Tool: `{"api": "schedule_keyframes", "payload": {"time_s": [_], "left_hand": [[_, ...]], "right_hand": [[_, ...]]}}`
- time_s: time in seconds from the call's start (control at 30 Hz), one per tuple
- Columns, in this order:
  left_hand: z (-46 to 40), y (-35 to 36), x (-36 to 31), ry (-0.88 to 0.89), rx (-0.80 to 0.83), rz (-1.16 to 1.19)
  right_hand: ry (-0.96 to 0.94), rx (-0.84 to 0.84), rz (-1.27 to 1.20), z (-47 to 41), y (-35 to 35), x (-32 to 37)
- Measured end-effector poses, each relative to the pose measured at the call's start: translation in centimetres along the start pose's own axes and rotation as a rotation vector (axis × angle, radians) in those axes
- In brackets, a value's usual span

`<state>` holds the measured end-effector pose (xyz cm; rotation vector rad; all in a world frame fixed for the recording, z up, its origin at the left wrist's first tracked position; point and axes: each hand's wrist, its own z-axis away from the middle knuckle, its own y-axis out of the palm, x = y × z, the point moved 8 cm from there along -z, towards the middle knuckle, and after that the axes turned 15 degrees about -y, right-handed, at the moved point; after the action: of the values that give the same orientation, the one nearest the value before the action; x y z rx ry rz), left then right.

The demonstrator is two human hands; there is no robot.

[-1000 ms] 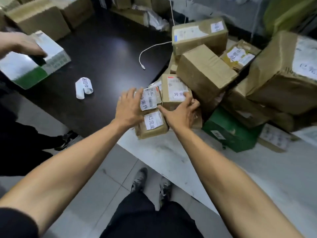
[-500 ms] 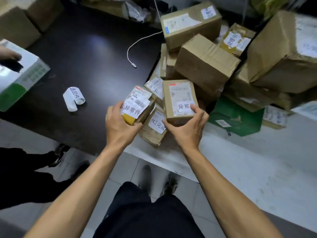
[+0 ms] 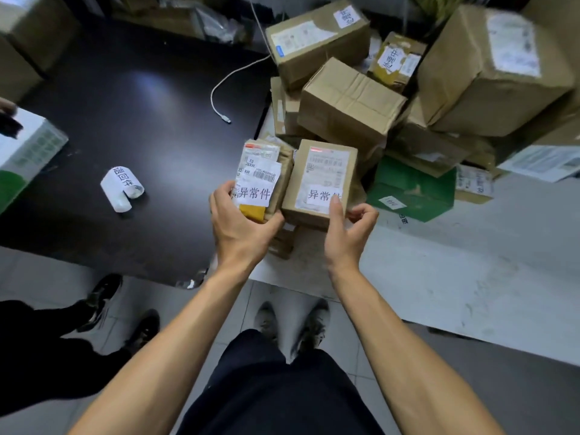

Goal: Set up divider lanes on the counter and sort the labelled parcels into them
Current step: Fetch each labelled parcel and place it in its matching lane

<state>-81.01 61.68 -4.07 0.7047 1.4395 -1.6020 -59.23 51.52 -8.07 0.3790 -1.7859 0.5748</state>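
My left hand (image 3: 240, 222) grips a small brown parcel with a yellow patch (image 3: 260, 180), its white label reading 异常件. Right beside it my right hand (image 3: 346, 232) holds a small cardboard box (image 3: 320, 180) by its near edge, thumb over the same kind of label. Both parcels are lifted above the seam between the dark counter (image 3: 141, 120) and the white counter (image 3: 439, 262). A third small parcel (image 3: 282, 243) lies under them, mostly hidden. A curled paper label (image 3: 120, 188) lies on the dark counter to the left.
A heap of brown cartons (image 3: 351, 102) and a green box (image 3: 411, 189) fills the right back. A white cable (image 3: 219, 98) trails onto the dark counter. At the left edge another person's hand touches a white and green box (image 3: 22, 152); their shoes (image 3: 103, 296) stand nearby.
Both hands have lifted the two labelled parcels off the pile and brought them side by side, closer to me. The parcel that lay beneath stays on the counter.
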Motion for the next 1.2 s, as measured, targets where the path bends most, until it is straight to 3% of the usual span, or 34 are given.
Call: {"api": "schedule_keyframes", "payload": {"time_s": [0.07, 0.3, 0.43, 0.57, 1.0, 1.2], "left_hand": [[1.0, 0.4, -0.1, 0.015, 0.032, 0.007], [5.6, 3.6, -2.7, 0.14, 0.123, 0.002], [10.3, 7.2, -5.7, 0.274, 0.205, -0.009], [17.4, 11.9, -8.6, 0.411, 0.306, -0.014], [48.7, 28.3, -16.7, 0.545, 0.676, 0.082], [59.2, 34.6, -19.4, 0.64, 0.839, 0.042]], "right_hand": [[0.035, -0.053, -0.011, 0.3, -1.8, -0.5], [0.177, -0.001, -0.227, 1.1, -8.2, -1.3], [0.175, -0.095, -0.281, 1.1, -15.3, -1.2], [0.165, -0.224, -0.273, 1.7, -24.5, -1.0], [0.078, -0.55, -0.186, 6.6, -61.1, -0.6], [0.028, -0.72, -0.175, 8.6, -72.7, -1.7]]}}
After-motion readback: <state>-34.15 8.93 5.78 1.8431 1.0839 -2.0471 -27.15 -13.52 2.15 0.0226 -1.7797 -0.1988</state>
